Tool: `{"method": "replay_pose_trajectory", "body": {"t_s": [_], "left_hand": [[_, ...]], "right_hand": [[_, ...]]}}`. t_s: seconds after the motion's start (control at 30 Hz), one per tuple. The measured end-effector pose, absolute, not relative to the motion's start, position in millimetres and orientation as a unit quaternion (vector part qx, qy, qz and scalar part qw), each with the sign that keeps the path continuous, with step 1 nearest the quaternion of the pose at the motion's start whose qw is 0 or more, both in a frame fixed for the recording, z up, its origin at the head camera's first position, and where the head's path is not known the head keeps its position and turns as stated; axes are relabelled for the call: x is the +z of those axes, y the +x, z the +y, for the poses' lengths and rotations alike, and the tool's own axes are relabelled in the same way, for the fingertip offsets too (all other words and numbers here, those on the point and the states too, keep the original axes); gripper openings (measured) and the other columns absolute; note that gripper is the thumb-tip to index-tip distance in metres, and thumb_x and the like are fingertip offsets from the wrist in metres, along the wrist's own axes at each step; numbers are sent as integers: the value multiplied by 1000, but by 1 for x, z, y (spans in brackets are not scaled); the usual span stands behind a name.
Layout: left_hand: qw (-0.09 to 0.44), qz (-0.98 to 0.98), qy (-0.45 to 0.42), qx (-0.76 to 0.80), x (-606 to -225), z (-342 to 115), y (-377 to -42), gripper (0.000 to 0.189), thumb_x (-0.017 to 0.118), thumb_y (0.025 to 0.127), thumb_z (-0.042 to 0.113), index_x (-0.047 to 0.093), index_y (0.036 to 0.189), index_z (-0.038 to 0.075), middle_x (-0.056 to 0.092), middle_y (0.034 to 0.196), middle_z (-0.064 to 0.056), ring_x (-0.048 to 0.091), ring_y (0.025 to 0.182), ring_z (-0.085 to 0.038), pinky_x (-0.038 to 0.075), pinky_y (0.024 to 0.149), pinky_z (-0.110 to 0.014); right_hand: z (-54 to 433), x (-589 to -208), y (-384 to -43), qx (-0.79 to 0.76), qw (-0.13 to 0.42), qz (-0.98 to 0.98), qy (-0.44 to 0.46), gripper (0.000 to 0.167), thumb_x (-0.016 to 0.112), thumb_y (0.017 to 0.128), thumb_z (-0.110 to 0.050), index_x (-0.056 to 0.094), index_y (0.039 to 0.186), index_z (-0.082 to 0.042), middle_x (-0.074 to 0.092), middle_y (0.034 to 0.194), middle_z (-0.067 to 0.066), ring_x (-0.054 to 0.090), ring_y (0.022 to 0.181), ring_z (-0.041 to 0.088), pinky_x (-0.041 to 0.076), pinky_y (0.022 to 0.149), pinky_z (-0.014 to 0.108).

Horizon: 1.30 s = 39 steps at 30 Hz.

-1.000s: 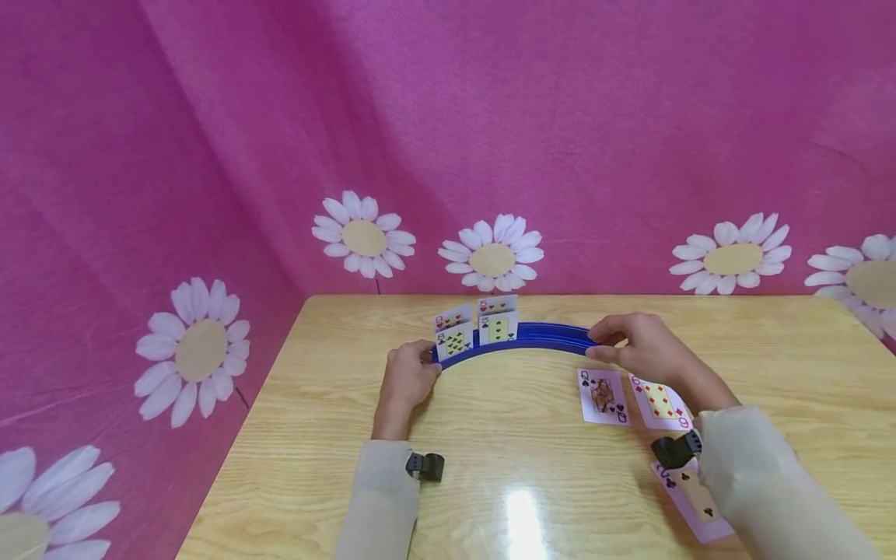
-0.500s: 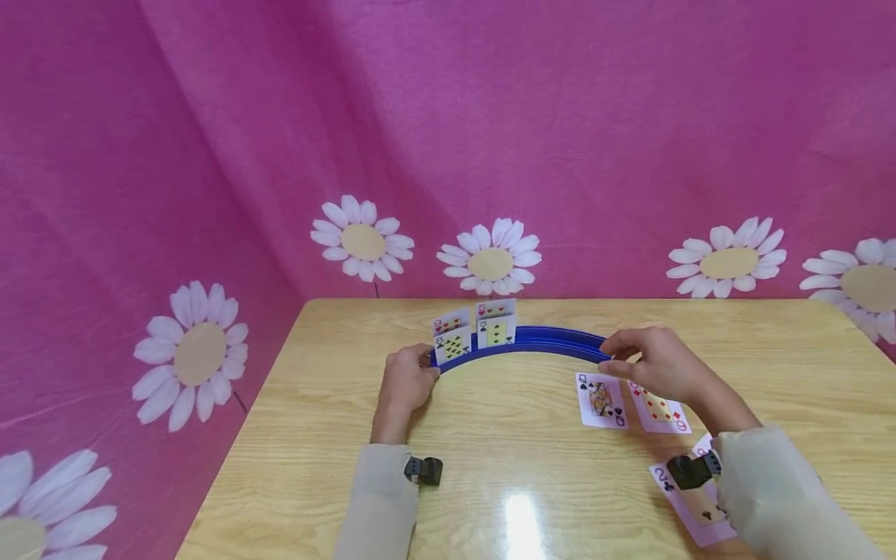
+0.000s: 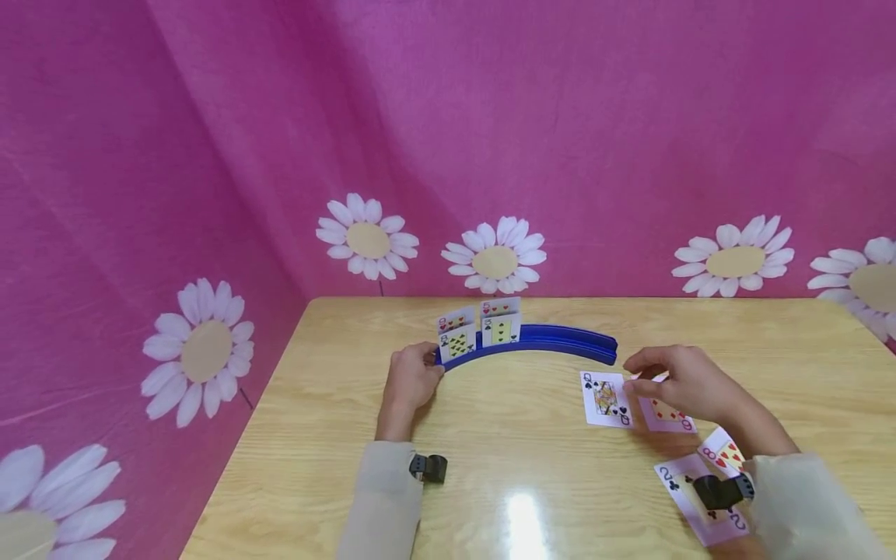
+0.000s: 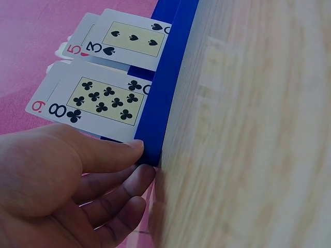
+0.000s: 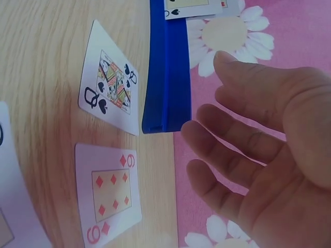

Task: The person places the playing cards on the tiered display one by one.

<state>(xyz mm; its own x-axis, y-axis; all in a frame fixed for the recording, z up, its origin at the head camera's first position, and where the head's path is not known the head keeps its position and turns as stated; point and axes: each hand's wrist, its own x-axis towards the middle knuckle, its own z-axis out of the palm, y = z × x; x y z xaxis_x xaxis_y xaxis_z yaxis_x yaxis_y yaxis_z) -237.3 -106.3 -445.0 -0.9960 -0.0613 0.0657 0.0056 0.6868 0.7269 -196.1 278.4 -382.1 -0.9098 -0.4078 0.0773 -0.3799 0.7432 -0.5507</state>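
My left hand (image 3: pixel 413 381) holds the left end of a curved blue card holder (image 3: pixel 563 342), its thumb (image 4: pixel 116 155) lying against the outer face. Upright in the holder stand an eight of clubs (image 3: pixel 458 344) before a red nine (image 3: pixel 453 319), and a three of spades (image 3: pixel 501 331) before a red five (image 3: pixel 500 306). My right hand (image 3: pixel 689 381) is beyond the holder's right end, over the six of diamonds (image 5: pixel 108 188). Its fingers are loosely bent and hold nothing. Left of it lies the queen of spades (image 3: pixel 606 399), face up.
Nearer me on the right, a two of clubs (image 3: pixel 686 509) and an eight of hearts (image 3: pixel 726 453) lie partly under my right forearm. The wooden table (image 3: pixel 336 334) ends at a pink cloth (image 3: pixel 595 140) with daisies behind and on the left.
My right hand has let go of the holder's right end and moved right and nearer me. The eight of hearts has come into view. My left hand stays on the holder.
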Motion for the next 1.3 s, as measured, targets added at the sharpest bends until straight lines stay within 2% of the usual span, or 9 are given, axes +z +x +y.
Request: {"method": "replay_pose_trajectory", "body": {"t_s": [0.37, 0.63, 0.97, 1.3], "left_hand": [[45, -919, 11, -392, -445, -105, -239, 35, 72, 88, 1, 69, 124, 0, 71, 106, -15, 65, 100, -26, 51, 90, -40], [43, -919, 16, -392, -445, -104, -239, 35, 72, 89, 2, 68, 125, 0, 71, 106, -15, 64, 101, -26, 50, 91, -41], [48, -919, 15, -390, -445, -103, -237, 34, 72, 88, 1, 69, 122, -1, 71, 104, -14, 65, 99, -26, 51, 90, -41], [43, -919, 19, -392, -444, -103, -238, 34, 71, 89, 1, 69, 124, 0, 71, 105, -15, 65, 99, -25, 50, 92, -41]], "right_hand": [[292, -387, -182, -293, 58, 937, -178, 27, 77, 87, -12, 71, 111, 0, 70, 97, 3, 62, 86, 19, 52, 66, 28], [297, -394, -170, -287, 35, 939, -187, 24, 79, 86, -15, 74, 106, -3, 70, 92, -2, 63, 83, 15, 54, 72, 32], [302, -396, -161, -290, 62, 943, -151, 33, 79, 86, -24, 73, 110, -2, 69, 98, 2, 61, 89, 19, 53, 75, 39], [313, -401, -151, -287, 59, 944, -148, 29, 79, 87, -17, 72, 108, 1, 69, 94, 3, 62, 85, 19, 53, 68, 30]]}}
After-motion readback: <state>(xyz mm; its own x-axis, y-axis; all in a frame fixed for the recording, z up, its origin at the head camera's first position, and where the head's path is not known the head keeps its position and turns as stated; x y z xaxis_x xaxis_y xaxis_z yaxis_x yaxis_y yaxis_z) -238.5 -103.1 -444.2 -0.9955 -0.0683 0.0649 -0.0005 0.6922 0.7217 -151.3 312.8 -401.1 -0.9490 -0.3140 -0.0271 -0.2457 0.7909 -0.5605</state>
